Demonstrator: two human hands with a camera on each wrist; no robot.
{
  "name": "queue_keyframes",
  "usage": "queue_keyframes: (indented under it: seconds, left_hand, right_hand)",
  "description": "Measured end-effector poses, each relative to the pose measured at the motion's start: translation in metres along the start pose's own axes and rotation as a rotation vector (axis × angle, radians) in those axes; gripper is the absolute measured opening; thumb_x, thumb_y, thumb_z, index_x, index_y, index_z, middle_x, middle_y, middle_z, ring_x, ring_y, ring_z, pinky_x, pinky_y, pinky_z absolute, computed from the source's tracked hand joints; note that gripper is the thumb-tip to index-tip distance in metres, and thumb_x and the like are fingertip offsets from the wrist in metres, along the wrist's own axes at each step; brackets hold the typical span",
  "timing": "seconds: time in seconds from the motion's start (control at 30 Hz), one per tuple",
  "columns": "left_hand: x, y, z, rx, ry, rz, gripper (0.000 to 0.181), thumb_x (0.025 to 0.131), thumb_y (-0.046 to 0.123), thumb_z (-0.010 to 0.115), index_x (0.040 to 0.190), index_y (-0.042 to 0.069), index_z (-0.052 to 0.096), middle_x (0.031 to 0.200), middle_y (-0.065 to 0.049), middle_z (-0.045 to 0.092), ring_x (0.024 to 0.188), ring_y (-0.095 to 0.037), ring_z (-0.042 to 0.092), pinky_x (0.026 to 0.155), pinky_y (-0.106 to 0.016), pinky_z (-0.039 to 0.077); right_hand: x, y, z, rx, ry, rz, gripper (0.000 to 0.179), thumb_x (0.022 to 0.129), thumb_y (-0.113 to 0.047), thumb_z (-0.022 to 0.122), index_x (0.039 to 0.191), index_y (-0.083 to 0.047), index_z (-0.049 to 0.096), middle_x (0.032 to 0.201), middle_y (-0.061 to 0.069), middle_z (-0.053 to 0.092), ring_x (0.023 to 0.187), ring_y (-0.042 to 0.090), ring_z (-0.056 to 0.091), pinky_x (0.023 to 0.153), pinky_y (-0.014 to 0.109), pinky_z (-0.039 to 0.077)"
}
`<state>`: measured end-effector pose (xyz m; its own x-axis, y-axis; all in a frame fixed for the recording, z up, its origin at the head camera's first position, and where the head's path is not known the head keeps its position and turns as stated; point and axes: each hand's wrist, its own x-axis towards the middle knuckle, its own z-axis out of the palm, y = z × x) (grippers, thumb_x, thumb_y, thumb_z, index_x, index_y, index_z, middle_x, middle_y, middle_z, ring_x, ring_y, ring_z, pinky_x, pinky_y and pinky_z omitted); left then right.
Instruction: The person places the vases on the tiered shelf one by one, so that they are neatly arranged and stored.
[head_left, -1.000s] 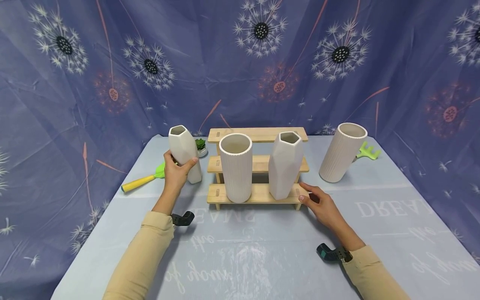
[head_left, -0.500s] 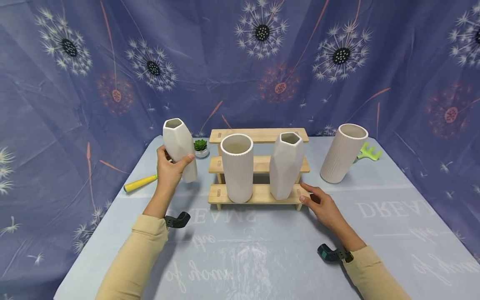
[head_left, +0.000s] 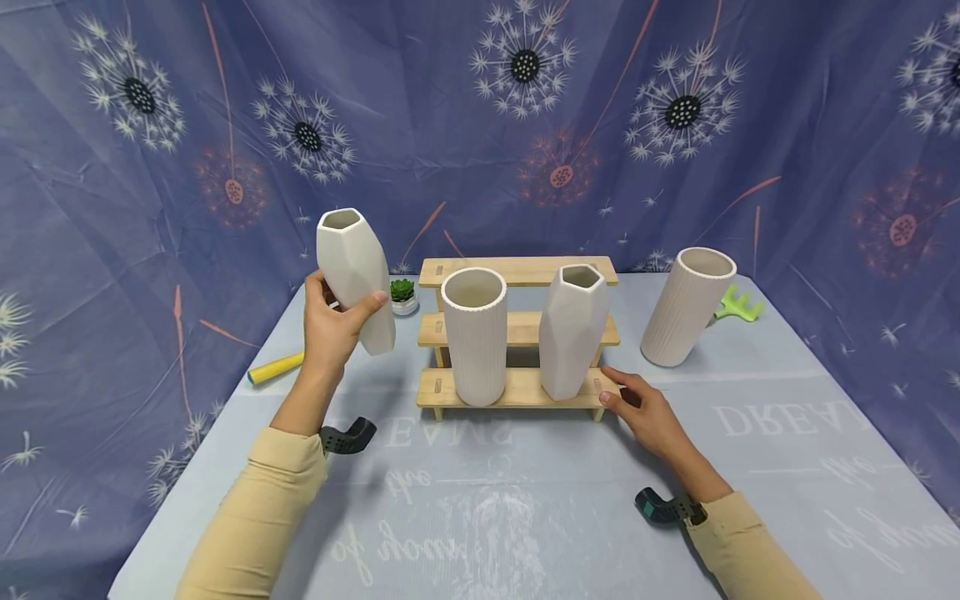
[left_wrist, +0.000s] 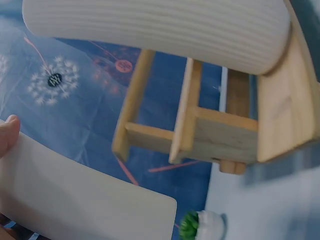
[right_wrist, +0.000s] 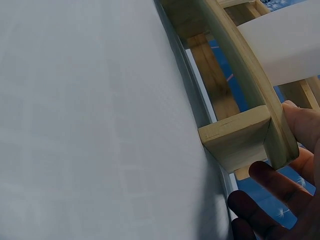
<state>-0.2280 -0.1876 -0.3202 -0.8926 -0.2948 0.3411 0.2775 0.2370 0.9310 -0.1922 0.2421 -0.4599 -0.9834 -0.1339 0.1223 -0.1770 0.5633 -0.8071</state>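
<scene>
My left hand grips a white faceted vase around its body, left of the wooden stand and raised off the table. That vase leans slightly, its mouth toward the upper left. On the lowest step of the three-step wooden stand stand a white ribbed vase and another white faceted vase. My right hand pinches the right end of that lowest step. In the right wrist view, the thumb lies on top of the step, with the other fingers lower down beside its end.
Right of the stand, a second ribbed vase stands partly in front of a green hand rake. A small potted succulent sits behind the held vase. A yellow-handled tool lies at left, its green end now hidden.
My left hand has lifted the faceted vase up and to the left, away from the stand. The right hand and the stand have stayed in place.
</scene>
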Motion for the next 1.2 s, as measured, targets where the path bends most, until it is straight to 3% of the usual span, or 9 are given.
queue_keyframes:
  seconds: [0.6, 0.77, 1.2]
  left_hand:
    - [0.003, 0.044, 0.014, -0.101, -0.092, 0.127, 0.071, 0.077, 0.019, 0.077, 0.135, 0.018, 0.036, 0.121, -0.003, 0.049, 0.108, -0.018, 0.052, 0.092, -0.045, 0.046]
    - [0.009, 0.051, 0.022, -0.164, -0.125, 0.144, 0.071, 0.077, 0.017, 0.076, 0.135, 0.017, 0.036, 0.122, -0.004, 0.049, 0.109, -0.021, 0.053, 0.091, -0.045, 0.046]
    - [0.028, 0.060, 0.044, -0.168, -0.156, 0.161, 0.069, 0.077, 0.021, 0.076, 0.135, 0.018, 0.038, 0.123, -0.006, 0.051, 0.110, -0.020, 0.053, 0.091, -0.044, 0.047]
  right_hand:
    - [0.001, 0.002, 0.001, -0.009, 0.012, -0.016, 0.052, 0.092, -0.035, 0.060, 0.140, -0.017, 0.047, 0.137, 0.015, 0.051, 0.116, 0.031, 0.055, 0.084, 0.012, 0.042]
    - [0.001, 0.002, 0.001, -0.015, 0.018, -0.019, 0.052, 0.092, -0.035, 0.060, 0.140, -0.017, 0.047, 0.136, 0.014, 0.052, 0.116, 0.030, 0.055, 0.085, 0.012, 0.042]
    - [0.000, 0.003, 0.000, -0.027, 0.017, -0.017, 0.052, 0.092, -0.036, 0.059, 0.139, -0.018, 0.047, 0.136, 0.015, 0.052, 0.115, 0.030, 0.056, 0.086, 0.019, 0.045]
